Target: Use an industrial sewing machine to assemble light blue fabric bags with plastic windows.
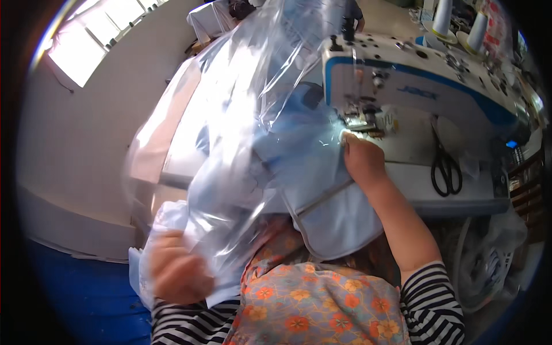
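Observation:
My right hand (363,160) is at the lit needle area of a white and blue sewing machine (414,86), its fingers closed on the edge of a light blue fabric piece (339,215) with dark piping. The fabric hangs over the table's front edge toward my lap. A large clear plastic sheet (230,138) covers much of the cloth to the left of the needle. My left hand (179,269) is smeared by motion beside white cloth (171,217) at the lower left; its fingers look bent, but whether they hold anything is unclear.
Black-handled scissors (445,169) lie on the machine table (402,178), right of my right hand. Thread cones (441,20) stand behind the machine. Clear plastic bags (506,233) hang below at the right. A person (357,14) is partly visible beyond the machine.

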### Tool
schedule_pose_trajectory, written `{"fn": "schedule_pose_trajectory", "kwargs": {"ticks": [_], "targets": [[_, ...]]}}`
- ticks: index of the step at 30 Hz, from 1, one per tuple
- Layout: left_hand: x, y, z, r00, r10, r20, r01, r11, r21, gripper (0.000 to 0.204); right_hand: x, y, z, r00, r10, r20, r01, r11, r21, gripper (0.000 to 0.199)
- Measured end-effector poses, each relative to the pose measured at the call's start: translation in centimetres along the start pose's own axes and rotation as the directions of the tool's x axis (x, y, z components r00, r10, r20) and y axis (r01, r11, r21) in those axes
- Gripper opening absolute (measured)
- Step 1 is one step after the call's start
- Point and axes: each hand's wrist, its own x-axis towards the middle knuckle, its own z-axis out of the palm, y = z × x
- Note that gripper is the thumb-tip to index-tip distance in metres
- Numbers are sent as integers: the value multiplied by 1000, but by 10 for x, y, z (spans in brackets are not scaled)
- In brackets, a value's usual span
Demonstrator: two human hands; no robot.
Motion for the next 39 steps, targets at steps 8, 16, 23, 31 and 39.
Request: {"fn": "schedule_pose_trajectory", "kwargs": {"ticks": [8, 16, 23, 31, 39], "targets": [[-144, 18, 137, 496, -172, 851, 658, 714, -239, 26, 5, 10, 0, 1000, 3, 21, -3, 1000, 7, 25], [-112, 7, 138, 569, -575, 587, 782, 159, -602, 44, -80, 45, -94, 945, 205, 253, -324, 678, 660, 50], [-84, 28, 183, 324, -657, 680, 946, 219, -238, 44, -249, 107, -37, 926, 376, -1, -259, 638, 725, 36], [-93, -3, 186, 700, -579, 419, 679, 721, -139, 33, -173, 87, -21, 683, 443, 581, -730, 450, 515, 51], [66, -57, 123, 744, -67, 664, -401, 751, 525, 22, -155, -7, 20, 648, -484, 588, -478, 343, 809, 58]]}}
